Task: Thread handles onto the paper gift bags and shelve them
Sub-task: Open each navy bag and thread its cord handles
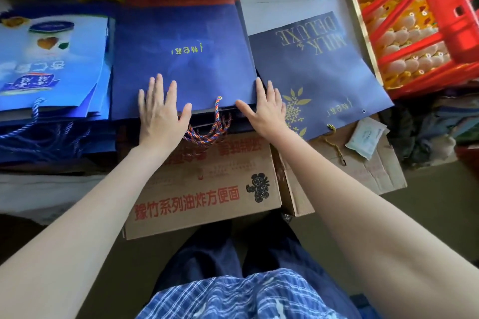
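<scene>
You are pressing both hands flat on the top bag [181,59] of the middle stack: your left hand [160,114] is lying spread near its near-left edge, and your right hand [267,109] is lying spread on its near-right corner, neither one curling round anything. The bag is sitting on a pile of like bags, resting on a carton [204,189], with its rope handle [210,129] hanging over the near edge between your hands. A second bag [318,70] is lying to the right with 1 cord [335,146] trailing from it, and a lighter blue stack [51,59] is sitting to the left. The paper is probably light, fairly stiff and slick, so it is likely sliding easily and creasing if bent; gripping the near edge beside the eyelets, or the handle itself, looks safest.
</scene>
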